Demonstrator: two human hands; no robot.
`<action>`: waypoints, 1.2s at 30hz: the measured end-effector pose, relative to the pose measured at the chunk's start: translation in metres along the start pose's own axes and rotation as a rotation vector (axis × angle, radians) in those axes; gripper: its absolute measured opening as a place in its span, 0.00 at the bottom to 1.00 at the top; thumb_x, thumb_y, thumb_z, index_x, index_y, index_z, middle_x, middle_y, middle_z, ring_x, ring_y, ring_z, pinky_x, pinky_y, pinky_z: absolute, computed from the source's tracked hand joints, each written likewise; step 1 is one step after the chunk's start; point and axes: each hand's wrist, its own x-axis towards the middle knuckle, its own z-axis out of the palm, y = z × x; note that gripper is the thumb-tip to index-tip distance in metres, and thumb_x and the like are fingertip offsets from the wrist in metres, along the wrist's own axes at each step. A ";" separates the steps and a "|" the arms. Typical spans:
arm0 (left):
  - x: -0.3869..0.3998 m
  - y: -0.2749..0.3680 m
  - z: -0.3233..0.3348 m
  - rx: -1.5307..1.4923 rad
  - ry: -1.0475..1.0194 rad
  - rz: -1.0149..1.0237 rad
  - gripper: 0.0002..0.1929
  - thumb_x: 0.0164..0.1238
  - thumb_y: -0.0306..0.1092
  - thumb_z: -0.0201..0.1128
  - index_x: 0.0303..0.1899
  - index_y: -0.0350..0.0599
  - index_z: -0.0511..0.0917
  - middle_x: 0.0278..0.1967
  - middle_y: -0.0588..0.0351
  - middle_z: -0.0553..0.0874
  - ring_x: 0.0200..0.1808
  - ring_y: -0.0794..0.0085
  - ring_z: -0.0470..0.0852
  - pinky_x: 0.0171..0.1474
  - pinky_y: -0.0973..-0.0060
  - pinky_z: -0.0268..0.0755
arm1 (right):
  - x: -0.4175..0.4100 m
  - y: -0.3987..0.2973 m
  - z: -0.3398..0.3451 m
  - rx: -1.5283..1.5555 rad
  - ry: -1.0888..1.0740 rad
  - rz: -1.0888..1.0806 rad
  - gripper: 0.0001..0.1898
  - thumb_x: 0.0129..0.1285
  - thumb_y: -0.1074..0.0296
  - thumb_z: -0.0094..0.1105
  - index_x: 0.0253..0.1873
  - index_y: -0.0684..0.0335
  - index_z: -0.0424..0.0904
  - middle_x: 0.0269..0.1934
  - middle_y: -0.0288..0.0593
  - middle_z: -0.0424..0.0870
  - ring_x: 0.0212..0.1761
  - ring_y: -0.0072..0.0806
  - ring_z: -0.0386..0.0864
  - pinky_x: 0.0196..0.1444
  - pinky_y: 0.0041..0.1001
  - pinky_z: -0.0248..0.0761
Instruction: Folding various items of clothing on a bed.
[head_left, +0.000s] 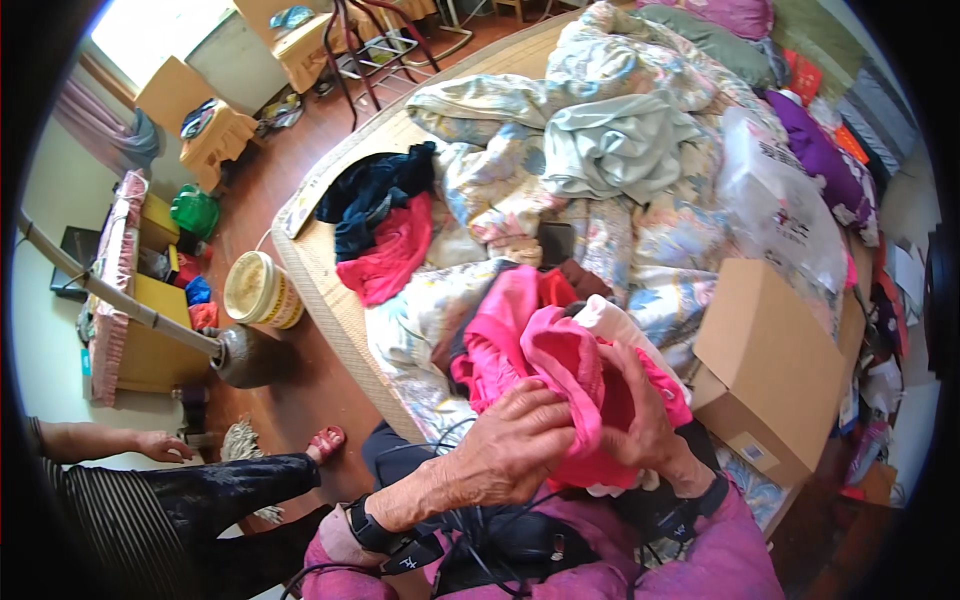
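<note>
Low in the middle, my left hand (517, 435) is shut on the banded edge of a bright pink garment (559, 349). Opposite it, my right hand (645, 412) grips the same cloth, its fingers partly hidden by the folds. The garment's opening gapes between both hands. Beneath and beyond it is more pink clothing (491, 330), with a rolled white cloth (609, 319) beside it. A floral quilt (495, 169) is bunched over the bed. On it lie a pale grey-green garment (615, 146), a dark blue garment (375, 195) and a pink garment (390, 251).
A cardboard box (780, 360) sits close to my right arm, below a translucent plastic bag (780, 195). Left of the bed stand a bucket (261, 291) and a brown jar (251, 356). Another person's hand (163, 446) and sandalled foot (326, 444) show at lower left.
</note>
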 end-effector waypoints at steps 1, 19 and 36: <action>0.004 0.009 0.006 0.061 -0.040 0.061 0.18 0.51 0.31 0.64 0.46 0.41 0.75 0.49 0.45 0.77 0.57 0.50 0.74 0.62 0.53 0.63 | -0.004 0.003 0.001 0.170 0.055 0.048 0.46 0.53 0.55 0.71 0.71 0.68 0.55 0.65 0.56 0.67 0.66 0.41 0.68 0.68 0.34 0.58; 0.050 0.090 -0.044 -1.507 0.531 -0.404 0.19 0.75 0.33 0.50 0.61 0.31 0.66 0.54 0.50 0.78 0.53 0.70 0.80 0.55 0.72 0.74 | -0.045 -0.074 -0.068 1.124 0.589 -0.133 0.15 0.72 0.66 0.46 0.59 0.64 0.72 0.52 0.45 0.80 0.55 0.33 0.78 0.58 0.34 0.71; 0.062 0.139 0.105 -0.633 -0.572 0.362 0.14 0.58 0.26 0.60 0.47 0.38 0.76 0.39 0.44 0.80 0.47 0.51 0.78 0.50 0.60 0.72 | -0.107 0.018 0.006 0.997 0.615 0.346 0.30 0.63 0.45 0.57 0.59 0.65 0.69 0.58 0.52 0.74 0.58 0.43 0.74 0.63 0.38 0.67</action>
